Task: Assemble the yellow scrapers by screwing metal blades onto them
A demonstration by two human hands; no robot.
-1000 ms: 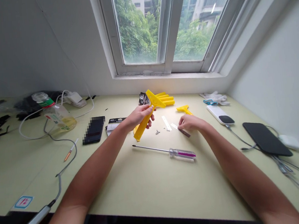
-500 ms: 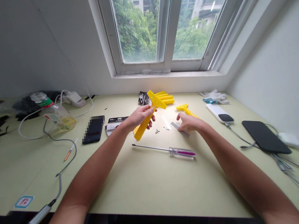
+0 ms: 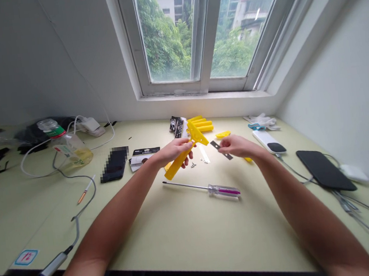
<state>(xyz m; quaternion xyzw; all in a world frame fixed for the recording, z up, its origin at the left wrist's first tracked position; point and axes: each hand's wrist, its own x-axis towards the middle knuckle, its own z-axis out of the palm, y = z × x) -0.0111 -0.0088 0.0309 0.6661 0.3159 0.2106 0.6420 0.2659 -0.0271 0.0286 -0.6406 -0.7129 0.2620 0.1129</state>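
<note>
My left hand (image 3: 176, 152) is wrapped round a yellow scraper handle (image 3: 177, 165), its wide flat head tilted up to the right. Pinched in my right hand (image 3: 234, 146) is a dark metal scraper blade (image 3: 216, 146) with holes in it, a short way right of the scraper head and apart from it. Small screws (image 3: 193, 165) lie on the table below my left hand, beside a pale strip (image 3: 205, 154). Nearer to me lies a screwdriver (image 3: 223, 191) with a clear and purple handle. Another yellow scraper part (image 3: 223, 135) sits behind my right hand, which partly hides it.
Several yellow handles (image 3: 203, 125) and black packaging (image 3: 179, 126) lie by the window. A phone (image 3: 114, 163), a card pack (image 3: 144, 156) and a bottle (image 3: 68, 143) stand to the left. At right are gloves (image 3: 263, 121), a white device (image 3: 269, 141) and a black device (image 3: 325, 170) with cables.
My right hand has lifted the blade off the table and brought it up towards the scraper head. My left hand still holds the scraper handle, nearly in place.
</note>
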